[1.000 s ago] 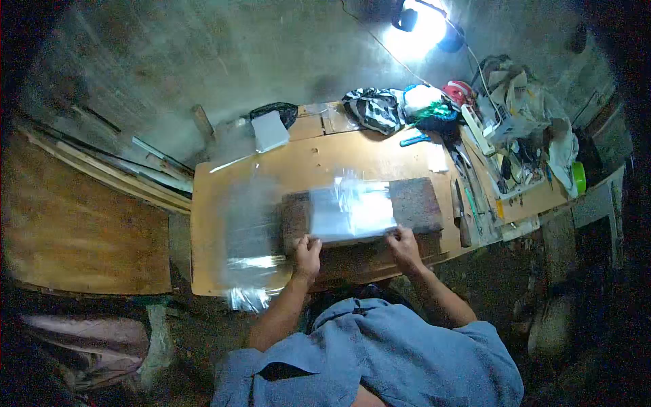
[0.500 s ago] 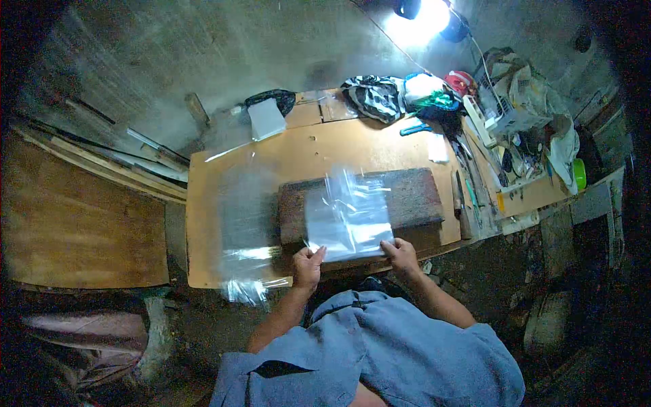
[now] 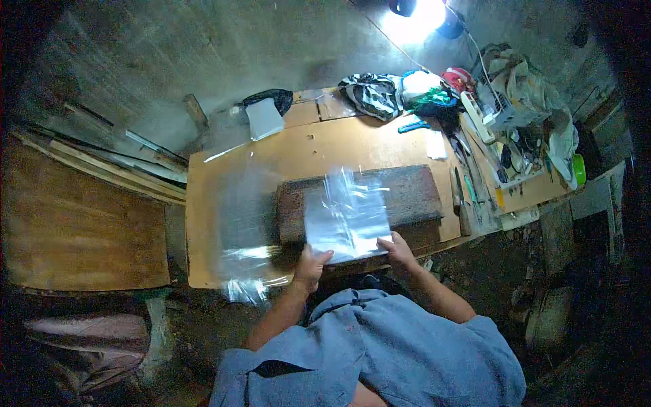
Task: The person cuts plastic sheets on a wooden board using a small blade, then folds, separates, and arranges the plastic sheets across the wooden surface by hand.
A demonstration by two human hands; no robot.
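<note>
A shiny clear plastic bag (image 3: 349,217), or a small stack of them, lies over a dark rough wooden block (image 3: 413,190). My left hand (image 3: 311,266) grips its near left corner, thumb on top. At the near right corner my right hand (image 3: 399,249) pinches the plastic, thumb laid over the edge. The fingers underneath are hidden. More clear plastic (image 3: 247,224) is spread on the table left of the block, its shiny end hanging over the near edge.
The wooden table (image 3: 271,149) carries a white sheet (image 3: 264,119), a striped bag (image 3: 373,95) and a blue-handled tool (image 3: 413,127) at the back. Knives, a power strip (image 3: 477,117) and a basket (image 3: 519,117) crowd the right. A bright lamp (image 3: 417,24) hangs above.
My left hand has turned slightly, its thumb reaching further over the plastic. My right hand has shifted slightly up. The plastic stays over the block.
</note>
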